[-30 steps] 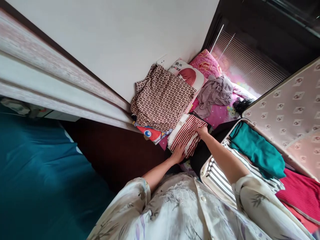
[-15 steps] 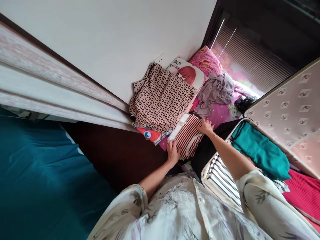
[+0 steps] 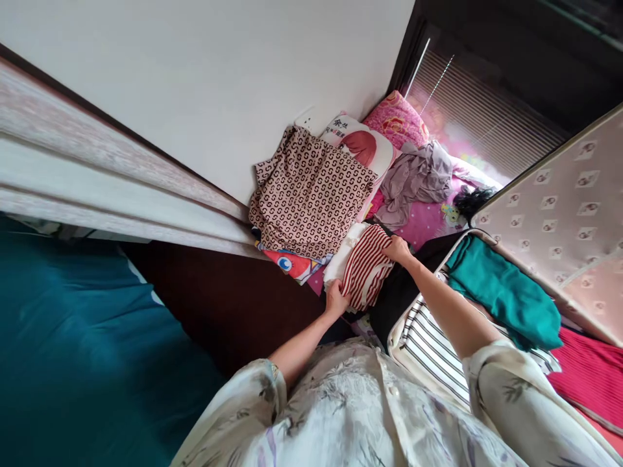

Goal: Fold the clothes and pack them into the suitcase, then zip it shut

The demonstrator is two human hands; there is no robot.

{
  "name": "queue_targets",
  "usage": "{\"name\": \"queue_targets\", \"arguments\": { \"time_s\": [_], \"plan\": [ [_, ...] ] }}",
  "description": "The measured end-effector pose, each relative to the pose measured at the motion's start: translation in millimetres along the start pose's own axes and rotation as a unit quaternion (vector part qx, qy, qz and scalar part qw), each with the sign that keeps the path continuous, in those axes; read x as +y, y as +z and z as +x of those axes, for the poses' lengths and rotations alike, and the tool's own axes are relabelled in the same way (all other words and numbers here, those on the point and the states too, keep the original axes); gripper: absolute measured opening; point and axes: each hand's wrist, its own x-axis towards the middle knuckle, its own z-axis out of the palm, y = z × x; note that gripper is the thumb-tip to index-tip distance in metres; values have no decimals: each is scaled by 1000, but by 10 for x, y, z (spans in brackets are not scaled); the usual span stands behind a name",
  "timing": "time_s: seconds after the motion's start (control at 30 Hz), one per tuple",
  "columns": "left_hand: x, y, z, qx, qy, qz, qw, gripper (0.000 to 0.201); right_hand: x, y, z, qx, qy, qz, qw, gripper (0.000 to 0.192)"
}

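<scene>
A red-and-white striped garment lies folded into a roll on the pink bed. My left hand grips its near end from below. My right hand holds its far edge, fingers curled on the cloth. Under and beside the striped piece is a cream-white folded cloth. Just left of it lies a brown patterned garment, spread over a stack with a cartoon print.
An open suitcase with striped lining holds a teal garment and red cloth at right. A grey garment and pillows lie farther on the bed. White wall at left, teal bedding lower left.
The striped garment has been rolled tighter and lifted slightly. My left hand slid from its top to its near end, and my right hand closed on the far edge.
</scene>
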Motion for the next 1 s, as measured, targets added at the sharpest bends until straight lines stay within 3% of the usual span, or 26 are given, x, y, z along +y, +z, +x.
{"name": "queue_targets", "arguments": {
  "time_s": [0.13,0.27,0.43,0.57,0.7,0.8,0.9,1.0],
  "plan": [
    [66,-42,-43,21,-95,-81,992,40,5,-87,-178,11,-24,88,996,48],
    [84,-149,-94,-53,-139,-214,966,42,29,-149,-480,38,-63,206,976,57],
    [176,-359,-177,-47,-97,-310,945,64,47,-234,-972,67,-167,447,876,53],
    [348,-731,-244,-56,-60,-328,941,77,137,-330,-1401,81,-211,537,813,55],
    [614,-1249,-225,-81,1,-242,967,76,434,-460,-1868,111,-201,621,750,54],
    [965,-1428,-208,-118,62,-142,981,83,804,-548,-2288,155,-180,690,684,57],
    [1412,-1211,-335,-196,119,-67,971,88,1265,-573,-2768,208,-147,731,633,59],
    [1843,-631,-662,-313,131,-65,939,89,1787,-509,-3288,288,-93,744,595,60]
  ]
}}
